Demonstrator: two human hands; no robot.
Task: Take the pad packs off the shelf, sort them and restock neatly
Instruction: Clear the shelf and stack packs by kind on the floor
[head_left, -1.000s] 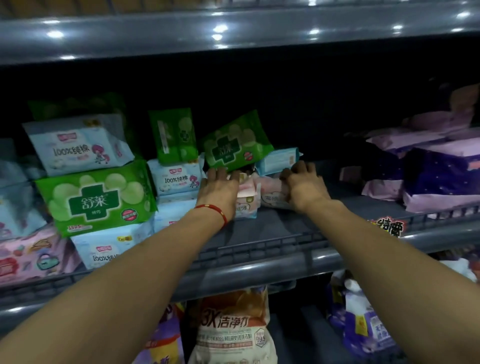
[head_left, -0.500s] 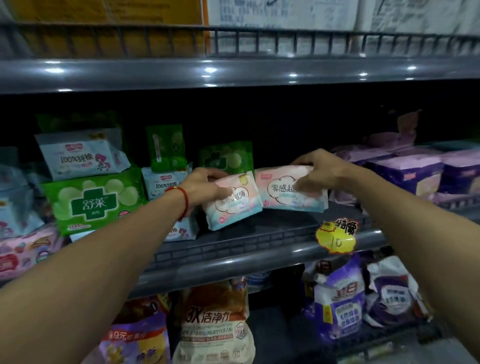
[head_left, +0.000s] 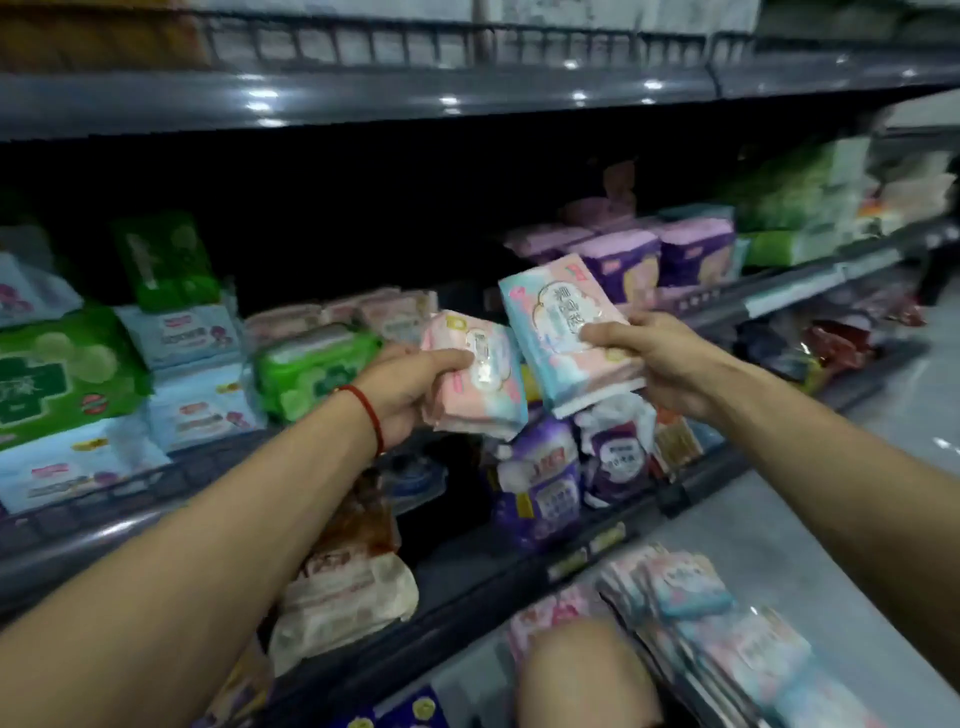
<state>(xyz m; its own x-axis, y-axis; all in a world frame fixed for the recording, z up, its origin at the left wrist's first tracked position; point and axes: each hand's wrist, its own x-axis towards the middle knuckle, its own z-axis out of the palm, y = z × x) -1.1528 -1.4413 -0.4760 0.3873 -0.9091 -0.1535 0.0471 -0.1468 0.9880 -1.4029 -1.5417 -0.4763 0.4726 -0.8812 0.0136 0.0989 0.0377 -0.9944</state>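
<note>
While the left hand and right hand each grip a pink pack clear of the shelf, removal is underway — next, I judge, adding both to the floor pile.

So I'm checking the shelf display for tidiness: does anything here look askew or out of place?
Yes. The green pack on the middle shelf lies tipped at an angle against the blue-white packs rather than standing square. Pink and blue packs lie in a loose pile on the floor, off the shelf. The left hand and right hand each hold a pink pack.
</note>
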